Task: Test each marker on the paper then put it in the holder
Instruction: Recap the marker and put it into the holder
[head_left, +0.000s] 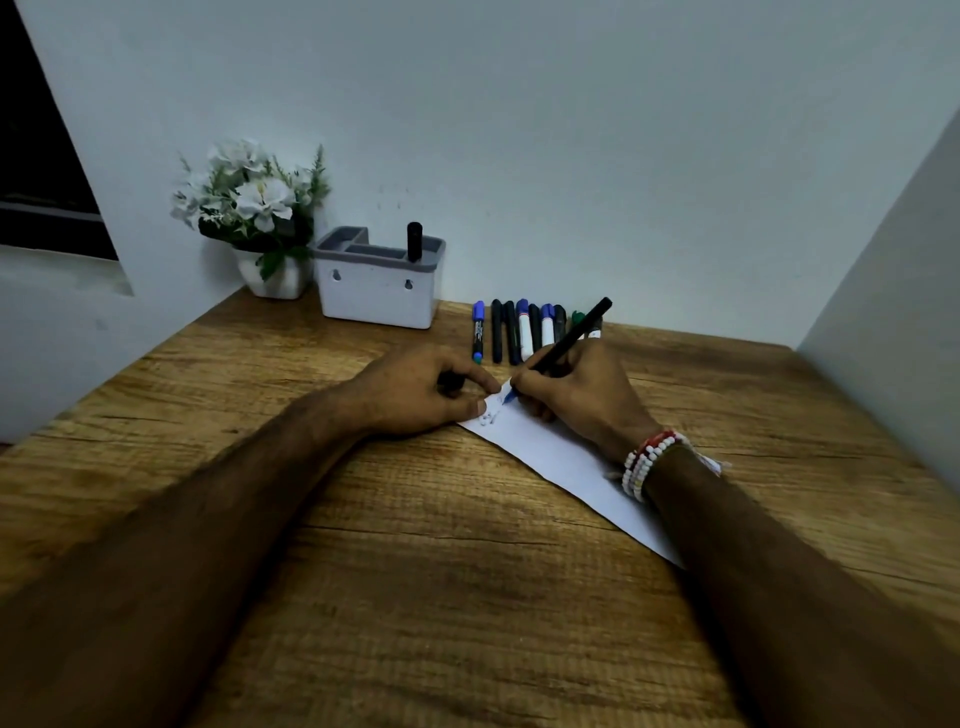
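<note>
Grip closed on a marker (569, 343), the right hand (576, 395) sets its blue tip on the paper (561, 457), beside a few small test marks. The left hand (415, 389) pins the sheet's corner, its grip curled round a dark piece, possibly the cap (451, 382). One pen (414, 241) stands in the holder (379, 286); a row (524, 332) lies untested on the table (415, 545), so most of the job is left.
</note>
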